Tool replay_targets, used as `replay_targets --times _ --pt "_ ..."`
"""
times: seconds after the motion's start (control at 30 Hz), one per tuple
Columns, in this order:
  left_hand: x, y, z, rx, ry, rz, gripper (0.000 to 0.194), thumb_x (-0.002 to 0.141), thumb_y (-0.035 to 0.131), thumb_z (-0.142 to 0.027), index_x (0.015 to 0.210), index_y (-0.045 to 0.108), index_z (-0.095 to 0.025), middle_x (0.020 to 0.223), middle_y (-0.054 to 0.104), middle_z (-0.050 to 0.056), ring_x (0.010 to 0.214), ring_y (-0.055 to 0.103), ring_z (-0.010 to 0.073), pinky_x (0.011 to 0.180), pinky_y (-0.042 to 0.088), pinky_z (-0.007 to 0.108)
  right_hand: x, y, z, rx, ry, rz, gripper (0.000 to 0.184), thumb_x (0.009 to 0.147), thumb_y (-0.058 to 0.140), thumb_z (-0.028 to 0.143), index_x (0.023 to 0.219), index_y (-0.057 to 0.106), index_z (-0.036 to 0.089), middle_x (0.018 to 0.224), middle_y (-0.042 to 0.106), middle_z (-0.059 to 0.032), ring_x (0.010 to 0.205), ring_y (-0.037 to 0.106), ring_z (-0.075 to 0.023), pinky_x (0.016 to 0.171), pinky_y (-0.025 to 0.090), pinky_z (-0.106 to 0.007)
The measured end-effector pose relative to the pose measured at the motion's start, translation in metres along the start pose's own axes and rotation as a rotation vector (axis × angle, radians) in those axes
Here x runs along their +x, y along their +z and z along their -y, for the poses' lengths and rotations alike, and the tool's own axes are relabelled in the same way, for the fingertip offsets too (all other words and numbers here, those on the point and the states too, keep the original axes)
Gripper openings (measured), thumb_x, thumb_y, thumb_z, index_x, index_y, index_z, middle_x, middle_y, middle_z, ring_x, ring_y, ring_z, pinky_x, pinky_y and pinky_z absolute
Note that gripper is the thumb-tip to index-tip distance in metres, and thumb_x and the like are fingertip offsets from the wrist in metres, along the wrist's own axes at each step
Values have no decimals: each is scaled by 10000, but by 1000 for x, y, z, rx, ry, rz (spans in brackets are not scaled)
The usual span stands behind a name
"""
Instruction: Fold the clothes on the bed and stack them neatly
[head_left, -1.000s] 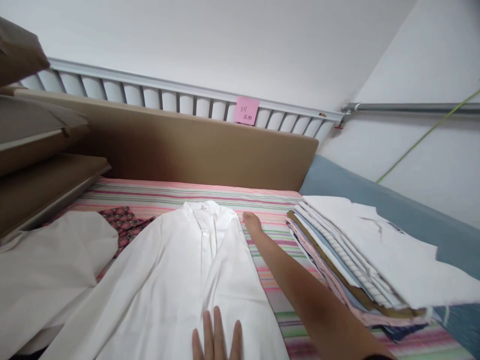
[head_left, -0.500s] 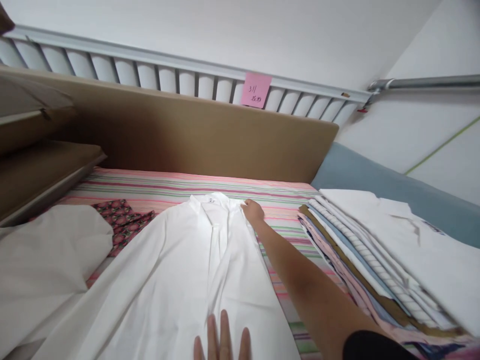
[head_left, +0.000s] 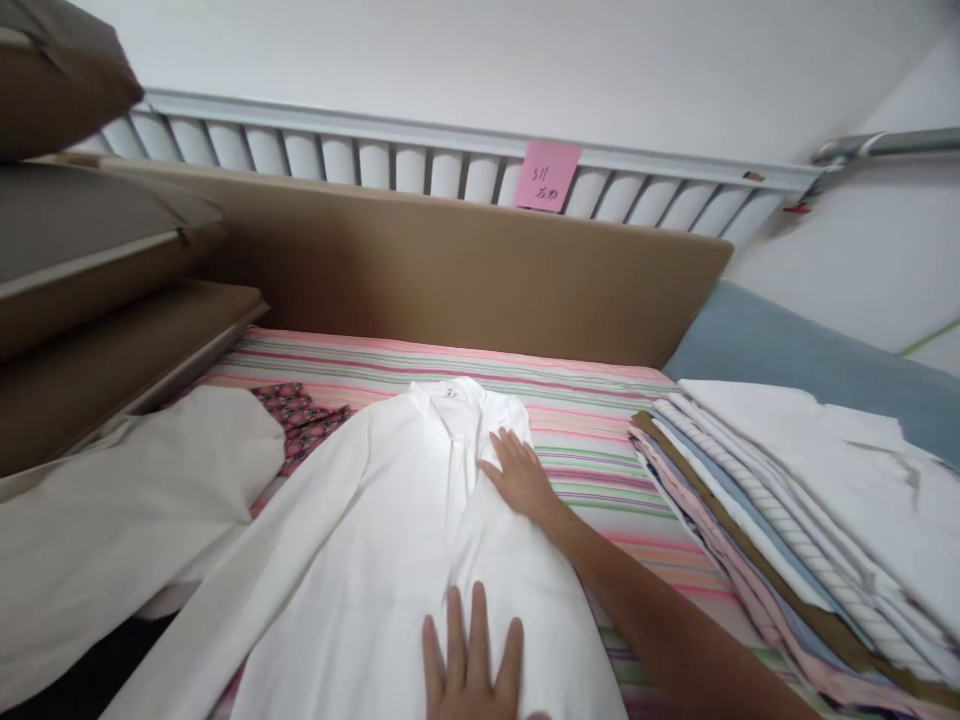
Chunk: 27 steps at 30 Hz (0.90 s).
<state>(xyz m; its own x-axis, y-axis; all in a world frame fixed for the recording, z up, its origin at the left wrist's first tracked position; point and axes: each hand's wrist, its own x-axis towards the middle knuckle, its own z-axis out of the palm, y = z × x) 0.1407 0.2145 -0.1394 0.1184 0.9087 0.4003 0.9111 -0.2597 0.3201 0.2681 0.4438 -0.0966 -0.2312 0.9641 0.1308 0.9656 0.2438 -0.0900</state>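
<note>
A white long-sleeved shirt (head_left: 405, 500) lies front up, its collar away from me and one sleeve stretched toward the lower left. My left hand (head_left: 474, 665) rests palm down on the shirt's lower front, fingers spread. Higher up, near the shoulder on the right side, my right hand (head_left: 523, 480) lies on the fabric with its fingers extended and thumb apart. The far sleeve on the right is not visible, hidden under the shirt or my arm.
Striped bedding (head_left: 592, 400) lies beneath everything. To the right stands a stack of folded clothes (head_left: 810, 520). Loose white fabric (head_left: 150, 500) and a red patterned cloth (head_left: 300, 420) lie at left, beside tan cushions (head_left: 127, 350). A brown board (head_left: 465, 270) and a radiator (head_left: 337, 155) bound the back.
My right hand has let go of the shirt's shoulder edge and now lies flat on the fabric slightly nearer me. My left hand stays spread on the front. The view has shifted left.
</note>
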Motion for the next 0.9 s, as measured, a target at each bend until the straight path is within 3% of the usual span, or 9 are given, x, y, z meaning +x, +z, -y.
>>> replay_targets --times 0.1,0.23,0.33,0.4,0.5,0.57,0.67,0.8,0.9 --pt "6 -21 -1 -39 36 94 697 699 672 -365 1341 402 -352 1462 314 113 1330 255 426 1007 284 692 4 1 -1 -41 53 61 604 920 316 488 1416 312 144 1496 245 -120 1385 182 -248 1109 186 -439" --pt "9 -58 5 -181 59 180 555 830 513 -350 1364 365 -318 1491 275 69 1366 224 346 1031 319 640 -15 -31 12 -16 110 17 598 916 331 453 1409 319 115 1481 270 -148 1372 223 -263 1090 232 -459" --pt "-5 -84 20 -326 -59 124 415 886 416 -319 1299 455 -313 1464 352 26 1372 247 268 1080 292 579 -77 -57 34 28 -8 -84 594 911 320 453 1397 344 113 1469 303 -141 1373 224 -252 1100 221 -460" --pt "-24 -101 36 -430 -178 37 385 883 409 -304 1255 507 -283 1427 416 41 1357 292 247 1092 289 544 -132 -64 53 67 -136 -71 596 906 323 475 1395 360 136 1469 307 -125 1380 205 -242 1111 205 -458" --pt "-58 -125 65 -626 -453 -119 386 843 453 -375 1175 570 -216 1332 517 86 1281 414 248 1080 333 474 -198 -57 76 129 -262 27 607 893 360 509 1402 358 177 1483 274 -104 1390 168 -238 1126 168 -470" --pt "-82 -137 82 -754 -697 -187 433 779 511 -451 1101 596 -173 1230 588 113 1192 504 270 1040 382 446 -221 -48 85 166 -288 79 600 897 358 515 1403 356 193 1492 254 -94 1392 156 -239 1130 150 -480" --pt "-111 -141 105 -847 -947 -222 483 684 580 -468 1036 582 -137 1110 639 136 1088 571 293 989 422 435 -228 -39 88 192 -276 92 593 911 327 514 1400 360 181 1499 229 -105 1394 141 -242 1132 137 -481" --pt "-134 -122 130 -721 -1121 -206 527 629 615 -362 1061 530 -74 1167 588 228 1093 566 330 952 442 430 -222 -43 86 210 -271 109 604 905 341 517 1395 368 165 1496 231 -119 1392 150 -239 1133 140 -468" --pt "-137 -114 143 -608 -1203 -246 536 644 596 -318 1083 502 -26 1189 554 282 1112 549 354 931 452 430 -223 -54 86 225 -259 122 606 898 366 499 1393 368 149 1491 247 -123 1390 162 -233 1132 159 -458"
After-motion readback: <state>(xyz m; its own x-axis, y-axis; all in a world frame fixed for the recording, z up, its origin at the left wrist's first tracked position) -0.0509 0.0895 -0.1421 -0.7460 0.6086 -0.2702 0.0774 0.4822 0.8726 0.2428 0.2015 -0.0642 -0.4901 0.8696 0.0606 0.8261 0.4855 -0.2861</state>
